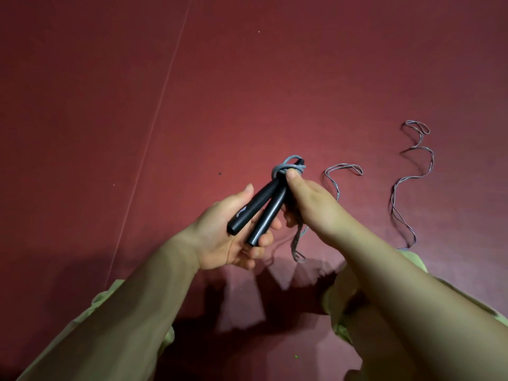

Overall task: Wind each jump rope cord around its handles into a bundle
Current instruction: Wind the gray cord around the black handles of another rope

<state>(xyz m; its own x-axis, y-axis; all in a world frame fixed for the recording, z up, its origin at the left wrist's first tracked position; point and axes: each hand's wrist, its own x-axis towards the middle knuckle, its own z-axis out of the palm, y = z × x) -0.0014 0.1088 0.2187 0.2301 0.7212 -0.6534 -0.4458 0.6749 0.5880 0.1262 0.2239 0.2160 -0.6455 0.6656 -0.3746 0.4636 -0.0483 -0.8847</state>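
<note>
Two black jump rope handles (261, 207) lie side by side across my left hand (228, 235), whose fingers curl under their lower ends. A few grey cord loops (286, 167) wrap the handles' far ends. My right hand (308, 199) grips the handles near those loops, thumb pressing on the cord. More grey cord (298, 243) hangs down below my right hand. The loose remainder of the cord (406, 188) snakes over the floor to the right.
The floor is a dark red mat (247, 78) with a thin pale seam line (154, 119) running diagonally at the left. Light green clothing (341, 298) covers my knees at the bottom.
</note>
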